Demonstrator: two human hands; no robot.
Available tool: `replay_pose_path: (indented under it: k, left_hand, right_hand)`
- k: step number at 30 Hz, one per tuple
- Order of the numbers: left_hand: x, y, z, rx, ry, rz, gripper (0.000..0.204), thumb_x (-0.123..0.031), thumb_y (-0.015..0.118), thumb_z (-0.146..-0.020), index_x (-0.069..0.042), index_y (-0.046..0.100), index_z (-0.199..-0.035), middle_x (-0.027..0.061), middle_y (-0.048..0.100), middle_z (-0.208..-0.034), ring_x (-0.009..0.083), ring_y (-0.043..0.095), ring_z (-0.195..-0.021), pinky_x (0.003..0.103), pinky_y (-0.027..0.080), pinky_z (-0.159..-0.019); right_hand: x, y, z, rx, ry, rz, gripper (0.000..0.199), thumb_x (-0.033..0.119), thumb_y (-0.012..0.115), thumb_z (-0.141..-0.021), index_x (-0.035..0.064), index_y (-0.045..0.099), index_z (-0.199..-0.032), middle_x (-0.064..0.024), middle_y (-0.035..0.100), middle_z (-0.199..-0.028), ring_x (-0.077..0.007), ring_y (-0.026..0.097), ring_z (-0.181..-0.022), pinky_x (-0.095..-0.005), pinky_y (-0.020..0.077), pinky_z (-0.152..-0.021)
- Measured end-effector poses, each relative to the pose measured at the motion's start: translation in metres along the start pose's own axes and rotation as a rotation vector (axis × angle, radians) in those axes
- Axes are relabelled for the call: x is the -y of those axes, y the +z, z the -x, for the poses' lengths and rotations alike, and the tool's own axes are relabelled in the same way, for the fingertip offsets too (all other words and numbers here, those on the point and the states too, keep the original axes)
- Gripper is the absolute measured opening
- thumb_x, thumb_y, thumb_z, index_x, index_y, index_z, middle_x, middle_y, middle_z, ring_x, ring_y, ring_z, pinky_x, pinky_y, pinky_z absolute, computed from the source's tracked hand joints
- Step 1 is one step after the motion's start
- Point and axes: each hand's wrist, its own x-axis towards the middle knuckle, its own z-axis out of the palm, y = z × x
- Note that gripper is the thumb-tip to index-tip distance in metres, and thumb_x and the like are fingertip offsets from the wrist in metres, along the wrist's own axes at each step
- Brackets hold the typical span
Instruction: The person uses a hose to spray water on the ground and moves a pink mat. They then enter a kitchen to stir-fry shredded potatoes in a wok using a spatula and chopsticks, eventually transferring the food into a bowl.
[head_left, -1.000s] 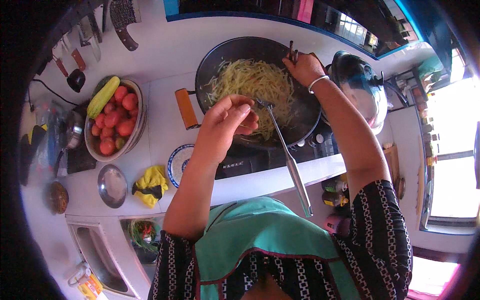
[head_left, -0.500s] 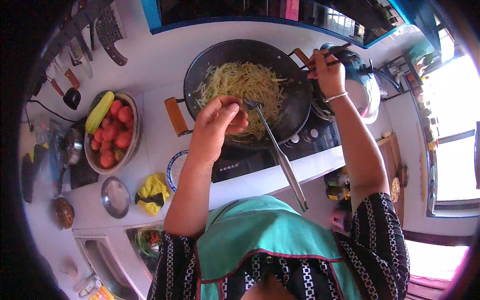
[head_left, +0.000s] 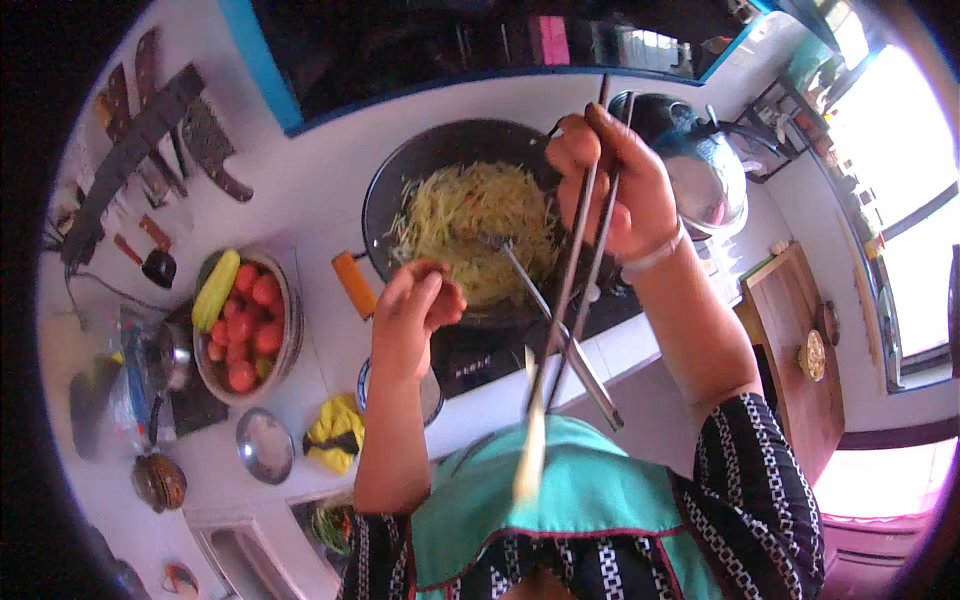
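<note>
My right hand (head_left: pixel 625 190), raised above the wok's right side, grips a pair of dark chopsticks (head_left: pixel 575 265). They slant down toward my apron, with a blurred pale-yellow strip (head_left: pixel 531 455) of food at their tips. Over the wok's lower-left edge, my left hand (head_left: pixel 410 310) is loosely curled, with nothing visible in its fingers. The black wok (head_left: pixel 385 190) on the stove holds shredded pale vegetable (head_left: pixel 470 205) with small orange bits. A metal spatula (head_left: pixel 545 310) rests in it, its head among the shreds and its handle reaching over the counter's front edge.
At left stands a bowl (head_left: pixel 293 350) of tomatoes with a yellow-green squash. A small metal bowl (head_left: pixel 265 445), a yellow cloth (head_left: pixel 335 432) and a blue-rimmed bowl (head_left: pixel 362 385) sit near the front edge. Knives (head_left: pixel 215 150) hang on the wall. A lidded pot (head_left: pixel 705 180) stands right of the wok.
My right hand has come nearer with the chopsticks, whose tips now point toward me with a food strip. My left hand has drawn back from the spatula. The view has shifted.
</note>
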Motion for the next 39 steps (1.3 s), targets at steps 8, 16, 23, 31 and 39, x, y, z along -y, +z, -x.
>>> replay_pose_path:
  k: [8, 16, 23, 31, 39]
  left_hand:
    - [-0.005, 0.005, 0.008, -0.025, 0.029, 0.020, 0.017, -0.015, 0.047, -0.089, -0.002, 0.052, -0.100, 0.0072, 0.060, -0.079, 0.0126, 0.060, -0.069, 0.021, 0.050, -0.060]
    - [-0.015, 0.002, 0.016, 0.042, 0.045, 0.023, 0.023, -0.019, 0.048, -0.089, -0.001, 0.050, -0.101, 0.0081, 0.060, -0.079, 0.0132, 0.061, -0.067, 0.021, 0.051, -0.058]
    - [-0.018, -0.017, 0.081, 0.125, -0.055, 0.412, 0.047, -0.040, 0.039, -0.091, 0.002, 0.050, -0.108, 0.0111, 0.061, -0.096, 0.0189, 0.060, -0.085, 0.025, 0.050, -0.067]
    - [0.065, -0.104, 0.176, -0.258, -0.179, 0.532, 0.026, -0.022, 0.042, -0.089, -0.004, 0.055, -0.101, 0.0058, 0.059, -0.093, 0.0141, 0.058, -0.079, 0.025, 0.047, -0.063]
    - [0.137, -0.214, 0.275, -0.608, -0.421, -0.109, 0.030, -0.024, 0.043, -0.088, 0.001, 0.051, -0.102, 0.0114, 0.056, -0.071, 0.0211, 0.056, -0.059, 0.032, 0.045, -0.054]
  right_hand:
    - [-0.017, 0.074, 0.002, 0.348, -0.019, 0.070, 0.042, 0.034, 0.023, -0.095, 0.0017, 0.044, -0.080, -0.0092, 0.046, -0.064, -0.0146, 0.049, -0.035, -0.0202, 0.0430, -0.033]
    - [-0.015, 0.048, 0.003, -0.314, -0.434, 0.852, 0.018, 0.017, 0.049, -0.086, 0.0012, 0.055, -0.082, -0.0098, 0.056, -0.074, -0.0165, 0.057, -0.055, -0.0231, 0.0471, -0.046]
    - [-0.118, 0.104, 0.019, 0.170, -0.464, 1.980, 0.017, 0.004, 0.060, -0.068, 0.0035, 0.057, -0.085, -0.0110, 0.050, -0.082, -0.0249, 0.055, -0.075, -0.0331, 0.0474, -0.058]
    - [-0.293, 0.036, 0.051, 0.421, -0.148, 2.007, 0.025, 0.010, 0.055, -0.067, 0.0063, 0.055, -0.091, -0.0120, 0.051, -0.099, -0.0279, 0.052, -0.096, -0.0381, 0.0423, -0.085]
    - [-0.351, 0.022, 0.116, 0.395, 0.351, 1.877, 0.034, 0.008, 0.053, -0.074, 0.0095, 0.054, -0.108, -0.0143, 0.050, -0.108, -0.0311, 0.055, -0.094, -0.0379, 0.0459, -0.080]
